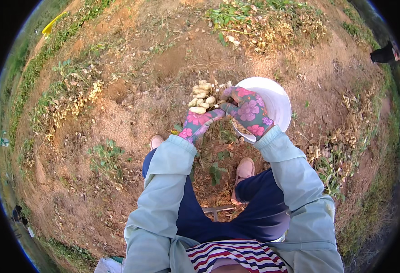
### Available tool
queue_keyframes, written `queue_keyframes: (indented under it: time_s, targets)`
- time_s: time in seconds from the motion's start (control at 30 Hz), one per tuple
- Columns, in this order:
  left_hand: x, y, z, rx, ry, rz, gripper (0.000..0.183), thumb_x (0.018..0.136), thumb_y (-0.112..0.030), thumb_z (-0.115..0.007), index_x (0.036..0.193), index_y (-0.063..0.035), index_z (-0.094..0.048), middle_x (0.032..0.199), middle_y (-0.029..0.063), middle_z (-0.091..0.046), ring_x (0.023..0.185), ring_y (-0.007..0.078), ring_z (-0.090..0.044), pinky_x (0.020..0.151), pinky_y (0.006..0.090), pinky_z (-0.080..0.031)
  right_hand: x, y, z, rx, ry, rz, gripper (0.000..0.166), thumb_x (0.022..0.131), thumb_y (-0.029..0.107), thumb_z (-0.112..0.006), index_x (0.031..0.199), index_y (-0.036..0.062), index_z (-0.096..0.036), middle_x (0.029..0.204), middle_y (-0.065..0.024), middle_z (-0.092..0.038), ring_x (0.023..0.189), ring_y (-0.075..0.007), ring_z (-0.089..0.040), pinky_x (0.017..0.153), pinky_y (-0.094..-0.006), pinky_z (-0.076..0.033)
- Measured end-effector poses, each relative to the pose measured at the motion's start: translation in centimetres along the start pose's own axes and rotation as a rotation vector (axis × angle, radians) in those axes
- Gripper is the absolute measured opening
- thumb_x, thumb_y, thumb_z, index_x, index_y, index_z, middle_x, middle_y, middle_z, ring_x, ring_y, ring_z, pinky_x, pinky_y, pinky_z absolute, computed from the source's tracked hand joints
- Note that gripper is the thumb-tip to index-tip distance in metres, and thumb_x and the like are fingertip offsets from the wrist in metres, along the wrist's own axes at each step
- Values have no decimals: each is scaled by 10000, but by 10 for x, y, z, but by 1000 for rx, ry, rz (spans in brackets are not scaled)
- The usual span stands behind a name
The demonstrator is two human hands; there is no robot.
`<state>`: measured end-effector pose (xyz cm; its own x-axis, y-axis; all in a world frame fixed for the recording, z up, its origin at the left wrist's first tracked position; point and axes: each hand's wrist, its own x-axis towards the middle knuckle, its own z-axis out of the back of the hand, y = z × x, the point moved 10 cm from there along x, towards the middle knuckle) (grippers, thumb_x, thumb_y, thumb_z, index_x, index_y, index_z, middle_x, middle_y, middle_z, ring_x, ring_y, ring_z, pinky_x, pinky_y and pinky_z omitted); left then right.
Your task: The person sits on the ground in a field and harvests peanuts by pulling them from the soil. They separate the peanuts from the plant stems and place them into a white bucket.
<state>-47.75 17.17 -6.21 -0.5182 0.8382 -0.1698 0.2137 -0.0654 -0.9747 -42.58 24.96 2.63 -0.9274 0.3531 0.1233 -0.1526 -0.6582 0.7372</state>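
Note:
My left hand (198, 123), in a floral-print glove, holds a bunch of peanuts (201, 97) in their shells, with thin roots among them. Close against it, my right hand (249, 111) in a matching glove has its fingers curled on the right end of the same bunch. The fingertips and the pods beneath them are partly hidden. Below and to the right of the right hand stands a white plastic bucket (281, 102). Some loose peanuts (240, 127) show inside it, and my right hand and sleeve cover part of its opening.
Pulled peanut plants lie in heaps at the top right (275, 27), on the left (75, 104) and on the right (329, 157). A leafy green plant (107, 157) is left of my feet. A yellow object (52, 25) lies at the far left.

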Motion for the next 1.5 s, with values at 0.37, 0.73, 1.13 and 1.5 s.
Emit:
queue_keyframes:
  time_s: [0.37,0.73,1.13,1.5]
  targets:
    - [-8,-18,37,-123,-386,-339,259,718,-136,-678,912,-52,-529,839,-16,-547,745,72,-517,607,198,-432,1,11,5,-207,-58,38,183,749,157,-578,908,66,-571,780,-108,-566,774,-286,-558,691,-327,-452]
    - [8,45,11,-1386,-24,75,143,850,-167,-319,897,-76,-419,738,44,-428,566,128,-390,306,197,-317,-1,28,-25,143,166,134,306,707,122,-638,994,66,-549,892,-80,-579,828,-230,-566,733,-309,-457]
    - [-6,17,27,-121,-207,-290,267,770,-8,-534,1022,-7,-446,954,67,-520,840,141,-534,703,258,-463,-1,25,-28,133,224,103,184,753,117,-607,910,53,-533,783,-32,-527,754,-131,-516,679,-263,-432]
    - [-10,9,39,-46,-322,-271,314,737,-115,-615,1001,0,-491,885,65,-569,785,156,-560,651,268,-467,0,29,-28,502,204,-171,372,758,305,-620,991,41,-503,797,-10,-548,734,-123,-536,641,-261,-432]
